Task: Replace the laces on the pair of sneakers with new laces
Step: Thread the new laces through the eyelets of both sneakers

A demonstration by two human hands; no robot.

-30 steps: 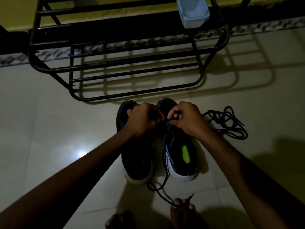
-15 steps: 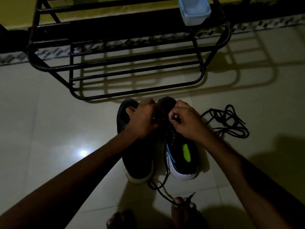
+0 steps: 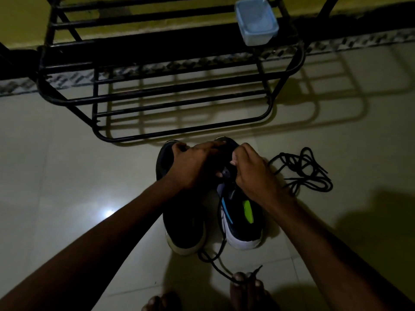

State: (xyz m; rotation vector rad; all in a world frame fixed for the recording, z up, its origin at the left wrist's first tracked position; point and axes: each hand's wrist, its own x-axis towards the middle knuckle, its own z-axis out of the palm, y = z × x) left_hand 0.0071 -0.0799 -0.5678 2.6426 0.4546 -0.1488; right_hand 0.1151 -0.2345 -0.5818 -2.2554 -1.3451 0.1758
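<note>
Two dark sneakers with white soles stand side by side on the tiled floor, toes pointing away from me. The left sneaker is partly covered by my left arm. The right sneaker has a blue stripe and a green patch. My left hand reaches across to the right sneaker's front eyelets, fingers curled at the lace. My right hand pinches the black lace there. That lace trails down past the heel to my toes. A loose black lace lies bundled to the right.
A black metal shoe rack stands just beyond the sneakers against the wall. A pale blue plastic tub sits on its upper right. My bare feet are at the bottom edge. The lighting is dim.
Both hands have shifted slightly toward the toe of the right sneaker, still working the lace. The sneakers and the loose lace have not moved.
</note>
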